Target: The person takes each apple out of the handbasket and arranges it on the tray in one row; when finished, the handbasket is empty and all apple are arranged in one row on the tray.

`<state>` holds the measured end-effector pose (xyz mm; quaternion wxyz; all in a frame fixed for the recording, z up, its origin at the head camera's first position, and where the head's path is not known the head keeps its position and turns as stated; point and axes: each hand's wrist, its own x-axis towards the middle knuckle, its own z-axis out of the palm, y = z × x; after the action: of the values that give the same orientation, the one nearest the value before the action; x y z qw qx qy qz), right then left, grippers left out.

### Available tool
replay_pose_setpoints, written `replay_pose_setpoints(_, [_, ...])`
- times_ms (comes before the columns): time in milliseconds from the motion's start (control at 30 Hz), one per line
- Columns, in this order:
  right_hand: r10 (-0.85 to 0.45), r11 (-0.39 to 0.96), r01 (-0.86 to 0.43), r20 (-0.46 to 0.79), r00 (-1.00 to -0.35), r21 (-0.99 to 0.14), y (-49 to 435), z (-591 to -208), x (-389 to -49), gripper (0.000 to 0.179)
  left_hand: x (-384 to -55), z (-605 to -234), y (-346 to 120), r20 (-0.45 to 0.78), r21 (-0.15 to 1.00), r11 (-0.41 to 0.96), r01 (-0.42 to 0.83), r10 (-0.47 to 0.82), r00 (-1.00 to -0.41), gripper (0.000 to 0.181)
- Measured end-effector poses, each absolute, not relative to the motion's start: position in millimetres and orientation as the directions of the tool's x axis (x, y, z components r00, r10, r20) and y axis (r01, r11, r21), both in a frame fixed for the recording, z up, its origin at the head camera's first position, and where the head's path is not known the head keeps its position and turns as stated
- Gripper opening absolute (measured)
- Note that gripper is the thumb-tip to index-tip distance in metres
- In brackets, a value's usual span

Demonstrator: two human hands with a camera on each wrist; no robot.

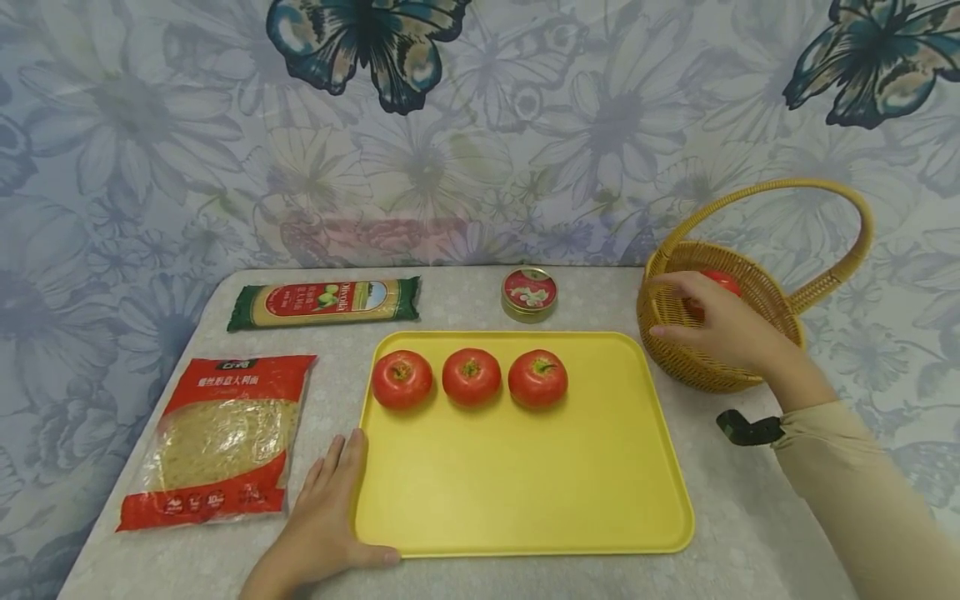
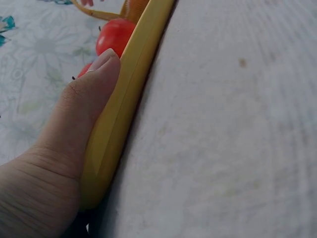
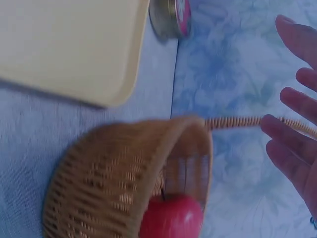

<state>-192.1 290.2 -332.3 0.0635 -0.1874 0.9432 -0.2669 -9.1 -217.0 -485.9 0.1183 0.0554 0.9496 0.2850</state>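
Note:
Three red apples, the left one (image 1: 401, 382), the middle one (image 1: 471, 379) and the right one (image 1: 537, 381), sit in a row along the back of a yellow tray (image 1: 525, 483). My left hand (image 1: 322, 517) touches the tray's front left corner, fingers along the side and thumb (image 2: 94, 82) at the front edge. Over the wicker basket (image 1: 701, 371) at the right hovers my right hand (image 1: 716, 325), its fingers loosely bent and nothing in them. Another red apple (image 3: 171, 218) lies inside the basket, partly behind the hand in the head view.
Behind the tray lie a long pasta packet (image 1: 322, 302) and a round tin (image 1: 529, 293). A red and clear pasta bag (image 1: 217, 442) is left of my left hand. The basket's tall handle (image 1: 795, 185) arches up near the patterned backdrop (image 1: 450, 183).

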Motion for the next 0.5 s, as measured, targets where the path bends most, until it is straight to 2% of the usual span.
replay_pose_setpoints(200, [-0.317,0.841,-0.243,-0.077,-0.945,-0.483,320.2,-330.3,-217.1,0.080,-8.6,-485.4,-216.0,-0.193,0.556,0.831,0.038,0.174,-0.966,0.158])
replay_pose_setpoints(500, [-0.300,0.880,-0.195,-0.188,-0.935,-0.433,348.6,-336.2,-257.3,0.077,-8.2,-484.0,-216.8,-0.174,0.557,0.829,0.055,0.181,-0.968,0.156])
